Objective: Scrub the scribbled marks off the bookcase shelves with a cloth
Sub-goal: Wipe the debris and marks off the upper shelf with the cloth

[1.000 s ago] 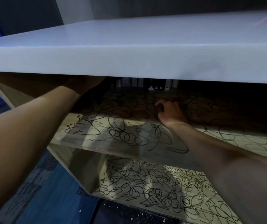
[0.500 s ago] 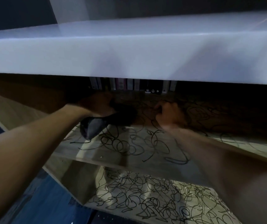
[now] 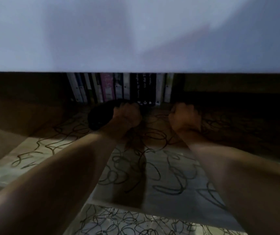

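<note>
Both my arms reach deep into the bookcase, over a wooden shelf (image 3: 173,168) covered in black scribbles. My left hand (image 3: 127,117) grips a dark cloth (image 3: 100,116), which bunches out to the left of the fist and sits low over the back of the shelf. To its right, my right hand (image 3: 185,117) is curled into a fist on the shelf, with nothing seen in it. A lower shelf (image 3: 118,223) at the bottom edge is also thick with scribbles. The picture is dim and blurred.
A row of upright books (image 3: 118,89) stands at the back of the shelf, just beyond both hands. The bookcase's white top (image 3: 135,31) fills the upper part of the view and hangs low over the shelf. The bookcase's side panel (image 3: 8,141) slopes at the left.
The view has dropped lower and closer to the shelf. My left hand has come in with the dark cloth and moved toward the back by the books. My right hand stays on the shelf.
</note>
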